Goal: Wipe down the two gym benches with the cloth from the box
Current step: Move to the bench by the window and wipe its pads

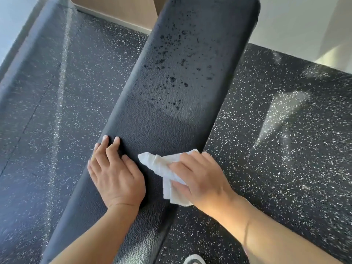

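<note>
A long black padded gym bench [177,88] runs from the bottom left up to the top right of the head view. Dark wet droplets speckle its far half; the near half looks smooth. My left hand [116,174] rests flat on the bench's left edge, fingers straight. My right hand [200,178] holds a crumpled white cloth [162,164] against the bench's right side, fingers curled over it. Only one bench is in view; the box is out of sight.
Black rubber floor [276,149] with white specks lies on both sides of the bench. A light wall and wooden panel [118,8] stand at the far end. A shoe tip [194,260] shows at the bottom edge.
</note>
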Demonstrator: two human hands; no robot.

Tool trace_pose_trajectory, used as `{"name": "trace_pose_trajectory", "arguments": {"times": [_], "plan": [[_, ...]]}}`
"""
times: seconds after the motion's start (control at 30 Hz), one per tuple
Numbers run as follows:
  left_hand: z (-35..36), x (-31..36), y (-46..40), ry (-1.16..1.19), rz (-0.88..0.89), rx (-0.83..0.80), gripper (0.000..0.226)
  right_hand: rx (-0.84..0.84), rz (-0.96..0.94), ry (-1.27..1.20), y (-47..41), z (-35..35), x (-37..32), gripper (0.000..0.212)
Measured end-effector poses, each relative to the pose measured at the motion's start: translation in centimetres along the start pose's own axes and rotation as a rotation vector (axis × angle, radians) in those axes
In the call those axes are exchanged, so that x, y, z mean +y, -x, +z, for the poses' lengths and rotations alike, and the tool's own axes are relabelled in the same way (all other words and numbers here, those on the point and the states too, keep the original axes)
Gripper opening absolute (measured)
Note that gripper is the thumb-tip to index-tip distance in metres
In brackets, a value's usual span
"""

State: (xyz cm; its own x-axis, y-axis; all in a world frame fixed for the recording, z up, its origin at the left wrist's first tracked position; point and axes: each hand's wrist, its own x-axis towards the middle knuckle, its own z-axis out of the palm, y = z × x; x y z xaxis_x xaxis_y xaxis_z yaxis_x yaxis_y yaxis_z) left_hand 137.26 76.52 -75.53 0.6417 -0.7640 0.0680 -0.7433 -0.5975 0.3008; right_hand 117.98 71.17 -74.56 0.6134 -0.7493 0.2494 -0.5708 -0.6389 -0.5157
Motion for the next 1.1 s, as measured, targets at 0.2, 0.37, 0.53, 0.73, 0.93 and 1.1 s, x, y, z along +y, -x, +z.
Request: {"name": "trace_pose_trajectory", "arguments": {"times": [0.2, 0.37, 0.53, 0.73, 0.93, 1.1], "plan": [[-0.2, 0.0, -0.1, -0.007, 0.006, 0.001, 0.050, 0.165, 0.234, 0.114, -7.3, -0.4, 5.5, 0.019], [-0.2, -0.1, -0.1, -0.012, 0.000, -0.023, 0.049, 0.162, 0.326, 0.085, -5.5, 1.2, 1.4, 0.014], [-0.2, -0.3, 0.0, 0.029, -0.033, -0.054, 0.049, 0.012, 0.027, 0.026, 0.8, 3.0, -4.3, 0.010], [0.1, -0.3, 0.0, 0.002, -0.001, -0.012, 0.046, 0.088, 0.078, 0.063, -7.0, 2.4, 0.4, 0.013], [0.0, -0.2, 0.0, -0.007, -0.007, -0.006, 0.047, -0.119, -0.104, 0.138, -20.8, 6.3, -1.3, 0.018], [0.0, 0.0, -0.2, -0.016, -0.004, -0.004, 0.048, -0.206, -0.158, 0.158, -23.7, 7.4, -1.3, 0.017]]}}
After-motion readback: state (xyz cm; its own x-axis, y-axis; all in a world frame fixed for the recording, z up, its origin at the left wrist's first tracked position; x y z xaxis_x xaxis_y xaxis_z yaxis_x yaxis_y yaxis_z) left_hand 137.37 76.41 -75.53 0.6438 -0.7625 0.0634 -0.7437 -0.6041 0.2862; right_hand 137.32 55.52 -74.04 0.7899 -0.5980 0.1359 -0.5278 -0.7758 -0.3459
